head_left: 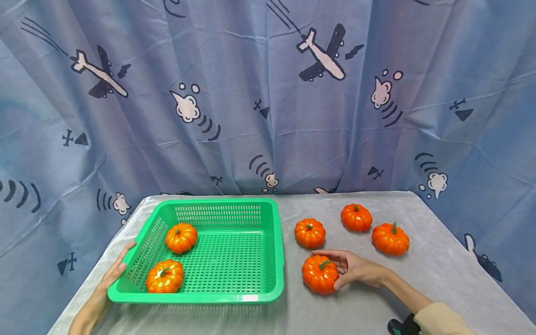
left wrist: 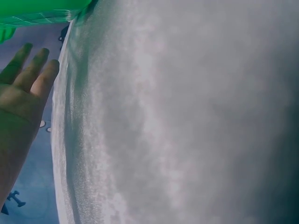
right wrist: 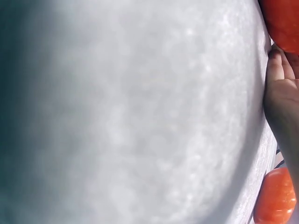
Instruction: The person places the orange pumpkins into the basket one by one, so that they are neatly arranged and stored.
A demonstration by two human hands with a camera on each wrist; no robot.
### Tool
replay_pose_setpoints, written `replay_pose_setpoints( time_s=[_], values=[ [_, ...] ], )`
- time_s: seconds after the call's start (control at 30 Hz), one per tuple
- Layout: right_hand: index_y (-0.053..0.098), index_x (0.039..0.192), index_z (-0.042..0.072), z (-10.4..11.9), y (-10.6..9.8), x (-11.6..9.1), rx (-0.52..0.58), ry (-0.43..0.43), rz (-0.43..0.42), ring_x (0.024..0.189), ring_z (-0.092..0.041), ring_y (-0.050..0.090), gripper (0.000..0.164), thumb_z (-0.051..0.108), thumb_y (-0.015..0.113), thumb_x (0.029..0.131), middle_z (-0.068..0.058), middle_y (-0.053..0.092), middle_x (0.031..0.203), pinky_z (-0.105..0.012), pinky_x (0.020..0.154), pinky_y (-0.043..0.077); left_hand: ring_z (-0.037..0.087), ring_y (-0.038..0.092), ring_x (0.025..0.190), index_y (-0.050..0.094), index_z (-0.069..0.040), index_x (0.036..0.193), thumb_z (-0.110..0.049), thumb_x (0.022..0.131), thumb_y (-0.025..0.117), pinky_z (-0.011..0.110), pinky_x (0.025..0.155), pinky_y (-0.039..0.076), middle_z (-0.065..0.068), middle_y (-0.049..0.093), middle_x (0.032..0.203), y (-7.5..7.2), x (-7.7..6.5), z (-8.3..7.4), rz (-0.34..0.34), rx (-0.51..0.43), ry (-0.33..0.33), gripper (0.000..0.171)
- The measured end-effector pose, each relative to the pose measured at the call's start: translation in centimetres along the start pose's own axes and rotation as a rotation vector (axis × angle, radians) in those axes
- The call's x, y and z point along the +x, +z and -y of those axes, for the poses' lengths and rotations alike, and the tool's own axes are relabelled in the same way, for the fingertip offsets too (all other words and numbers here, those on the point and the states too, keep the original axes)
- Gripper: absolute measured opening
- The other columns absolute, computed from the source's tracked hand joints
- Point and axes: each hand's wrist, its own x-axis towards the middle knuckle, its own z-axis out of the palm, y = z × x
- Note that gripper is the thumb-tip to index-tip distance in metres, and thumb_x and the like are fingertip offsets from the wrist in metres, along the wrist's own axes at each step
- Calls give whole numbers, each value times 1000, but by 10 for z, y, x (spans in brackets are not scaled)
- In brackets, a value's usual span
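Head view: thumb and fingers of the right hand (head_left: 356, 270) curve about the near pumpkin (head_left: 316, 275), thumb on its right side, fingers reaching behind; firmness of grip, cannot tell. Pumpkin sits at lower right of centre. Left hand (head_left: 104, 284) touches the basket (head_left: 197, 298) at its left rim, lower left of frame; left wrist view shows three fingers straight, slightly apart.

Count: two inside, upper pumpkin (head_left: 181, 238) and lower pumpkin (head_left: 164, 276), both at the basket's left. Four outside: the gripped one plus middle pumpkin (head_left: 310, 233), far pumpkin (head_left: 356, 217) and rightmost pumpkin (head_left: 390, 239). Judgement: filling about one-third done.

Edges: basket stands near the left edge of the table (head_left: 326, 318). Its right wall separates near pumpkin from the bare middle and right floor, where room looks ample. Curtain (head_left: 234, 116) hangs behind the far edge.
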Motion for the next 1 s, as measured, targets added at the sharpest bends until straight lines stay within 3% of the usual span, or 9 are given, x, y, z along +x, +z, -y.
replay_pose_setpoints(
  time_s=[0.23,0.47,0.63,0.8,1.0],
  values=[
    [27,149,-1,1,2,2,-39,0,-7,130,-8,40,85,3,76,80,-21,25,153,-23,104,35,6,55,112,34,-34,146,-16,102,23,22,89,48,-11,52,131,1,0,-1,-33,31,-7,49],
    [25,148,-5,-2,8,6,-67,-75,13,128,-12,44,89,4,79,77,-26,26,151,-27,102,38,7,55,112,33,-34,147,-15,101,22,23,88,48,-11,52,130,1,-1,-1,-41,36,-13,50],
    [28,149,2,-3,13,10,-149,-97,-5,129,-9,41,93,11,83,74,-25,28,150,-24,102,36,6,55,112,33,-34,147,-15,101,21,22,88,48,-11,52,131,1,-1,1,-38,37,-3,51],
    [30,149,4,-4,19,15,-187,-125,-19,128,-9,41,96,11,85,71,-24,28,150,-22,102,35,5,55,112,34,-36,146,-17,102,23,22,88,48,-12,52,130,3,-3,0,-81,60,-38,49],
    [40,143,4,-4,25,18,-226,-86,-96,118,-16,51,81,7,82,73,-18,44,140,-30,96,43,5,54,113,34,-36,146,-19,102,24,22,88,48,-13,51,130,5,-4,0,-112,72,-53,48]
  ],
)
